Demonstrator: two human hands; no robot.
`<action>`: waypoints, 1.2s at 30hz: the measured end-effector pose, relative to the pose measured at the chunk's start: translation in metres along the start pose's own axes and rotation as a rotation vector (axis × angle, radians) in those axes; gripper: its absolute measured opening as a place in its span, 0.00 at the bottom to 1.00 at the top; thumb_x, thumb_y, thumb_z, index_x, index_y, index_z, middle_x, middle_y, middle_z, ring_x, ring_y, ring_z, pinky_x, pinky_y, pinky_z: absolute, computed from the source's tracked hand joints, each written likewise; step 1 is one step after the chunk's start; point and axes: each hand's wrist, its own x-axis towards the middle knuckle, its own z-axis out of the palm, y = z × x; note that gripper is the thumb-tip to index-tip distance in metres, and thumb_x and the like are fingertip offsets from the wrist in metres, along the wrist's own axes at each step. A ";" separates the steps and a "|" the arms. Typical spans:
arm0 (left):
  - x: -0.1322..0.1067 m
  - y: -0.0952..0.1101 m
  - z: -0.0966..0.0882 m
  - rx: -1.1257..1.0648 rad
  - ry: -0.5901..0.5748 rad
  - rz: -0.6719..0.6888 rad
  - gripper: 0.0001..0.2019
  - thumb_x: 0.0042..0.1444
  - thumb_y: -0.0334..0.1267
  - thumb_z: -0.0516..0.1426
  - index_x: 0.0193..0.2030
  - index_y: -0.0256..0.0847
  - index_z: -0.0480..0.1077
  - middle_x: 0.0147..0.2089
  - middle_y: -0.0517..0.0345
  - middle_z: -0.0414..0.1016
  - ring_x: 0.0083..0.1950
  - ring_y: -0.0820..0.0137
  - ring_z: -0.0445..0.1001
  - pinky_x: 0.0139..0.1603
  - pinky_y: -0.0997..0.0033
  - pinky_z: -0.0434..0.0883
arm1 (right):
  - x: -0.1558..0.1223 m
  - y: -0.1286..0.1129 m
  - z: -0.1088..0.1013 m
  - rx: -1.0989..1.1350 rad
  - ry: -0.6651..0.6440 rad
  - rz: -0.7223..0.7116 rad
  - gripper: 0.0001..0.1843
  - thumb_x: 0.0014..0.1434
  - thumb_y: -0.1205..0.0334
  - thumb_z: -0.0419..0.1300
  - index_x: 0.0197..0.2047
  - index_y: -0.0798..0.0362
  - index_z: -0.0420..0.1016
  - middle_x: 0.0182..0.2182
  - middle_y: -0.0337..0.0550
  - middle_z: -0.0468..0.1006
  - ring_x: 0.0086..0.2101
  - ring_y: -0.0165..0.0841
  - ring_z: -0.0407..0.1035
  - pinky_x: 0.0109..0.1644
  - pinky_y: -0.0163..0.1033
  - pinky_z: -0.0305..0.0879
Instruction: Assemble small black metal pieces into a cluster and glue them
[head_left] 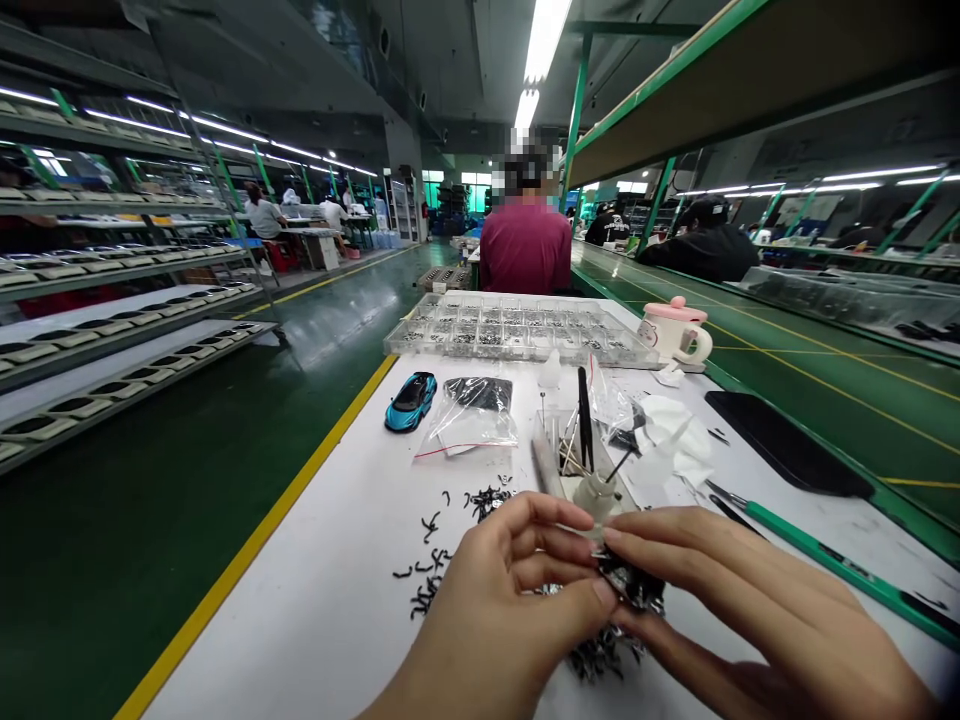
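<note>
Gripping a dark, shiny piece (636, 582), both hands meet between 4 and 5 o'clock of my remote view. The left hand (517, 580) pinches the near-left edge, its thumb and fingers narrowly spaced; the right hand (757, 600) holds the piece from the right, index finger above, thumb below. Clocked about this piece, I note: at 6 to 7, a heap of small black parts (602, 658); at 9, loose curved parts (430, 580); at 10, a blue toy car (410, 403); at 11, a small translucent bottle (597, 496) and, far off, a compartment tray (480, 350); at 12, a lidded mug (661, 330); at 3, a green-handled tool (825, 552).
</note>
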 end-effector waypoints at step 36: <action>-0.016 0.008 0.005 0.520 0.083 0.597 0.07 0.51 0.30 0.64 0.36 0.44 0.72 0.35 0.64 0.79 0.37 0.73 0.78 0.41 0.81 0.75 | 0.003 -0.006 -0.006 0.498 0.016 0.211 0.15 0.62 0.73 0.57 0.50 0.47 0.67 0.42 0.44 0.75 0.44 0.35 0.74 0.46 0.32 0.75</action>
